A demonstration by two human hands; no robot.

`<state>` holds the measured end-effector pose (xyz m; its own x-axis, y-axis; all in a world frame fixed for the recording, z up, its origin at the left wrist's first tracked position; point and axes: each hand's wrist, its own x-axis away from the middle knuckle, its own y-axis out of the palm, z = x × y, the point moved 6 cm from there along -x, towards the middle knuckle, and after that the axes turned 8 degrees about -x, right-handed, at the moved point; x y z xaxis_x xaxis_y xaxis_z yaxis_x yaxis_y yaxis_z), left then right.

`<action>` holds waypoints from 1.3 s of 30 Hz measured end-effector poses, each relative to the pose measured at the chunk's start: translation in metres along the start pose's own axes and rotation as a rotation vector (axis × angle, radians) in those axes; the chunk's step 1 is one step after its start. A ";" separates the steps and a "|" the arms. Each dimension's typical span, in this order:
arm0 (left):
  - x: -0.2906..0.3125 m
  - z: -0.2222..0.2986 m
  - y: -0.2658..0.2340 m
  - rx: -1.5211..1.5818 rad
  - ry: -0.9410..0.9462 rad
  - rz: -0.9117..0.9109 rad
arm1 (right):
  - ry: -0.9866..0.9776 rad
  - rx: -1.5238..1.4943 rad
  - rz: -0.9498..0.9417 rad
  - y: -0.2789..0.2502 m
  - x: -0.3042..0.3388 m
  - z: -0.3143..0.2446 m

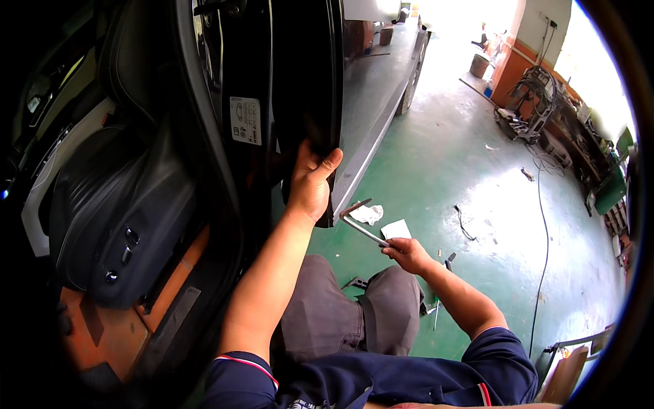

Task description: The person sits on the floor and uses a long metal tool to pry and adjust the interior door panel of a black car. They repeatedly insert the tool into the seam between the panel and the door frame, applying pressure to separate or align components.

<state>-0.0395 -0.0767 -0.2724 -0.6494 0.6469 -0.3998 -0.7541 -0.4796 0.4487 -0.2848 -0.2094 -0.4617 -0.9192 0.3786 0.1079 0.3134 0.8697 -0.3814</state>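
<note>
My left hand (313, 183) grips the lower part of a dark car door edge (335, 116), thumb stretched along the outer side and fingers partly hidden behind it. In my right hand (407, 255) is an L-shaped metal bar (365, 232), held by one end. Its bent end points up and to the right, just beside the bottom corner of the door. From this view I cannot tell whether the bar touches the door. A white label (245, 121) is stuck to the black pillar left of my left hand.
On the left, a black leather seat (129, 225) stands inside the car above orange floor trim (180, 269). White papers (396, 230), small tools (436, 310) and a long cable (543, 252) lie on the green floor (443, 153). Cluttered equipment (535, 102) lines the right wall.
</note>
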 end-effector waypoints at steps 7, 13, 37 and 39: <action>-0.004 0.003 -0.008 -0.029 -0.049 -0.113 | -0.257 0.267 0.158 0.040 0.036 -0.073; 0.003 0.025 -0.009 -0.309 -0.089 -0.268 | -0.092 0.301 0.179 0.055 0.044 -0.090; 0.001 0.017 -0.009 -0.256 0.065 -0.055 | 0.122 0.474 0.421 0.085 0.032 -0.152; 0.008 0.021 -0.006 -0.146 -0.006 -0.038 | 0.112 0.481 0.450 0.085 0.034 -0.155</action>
<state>-0.0379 -0.0560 -0.2617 -0.6202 0.6696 -0.4087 -0.7844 -0.5358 0.3124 -0.2524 -0.0736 -0.3478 -0.6851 0.7248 -0.0725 0.4957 0.3910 -0.7755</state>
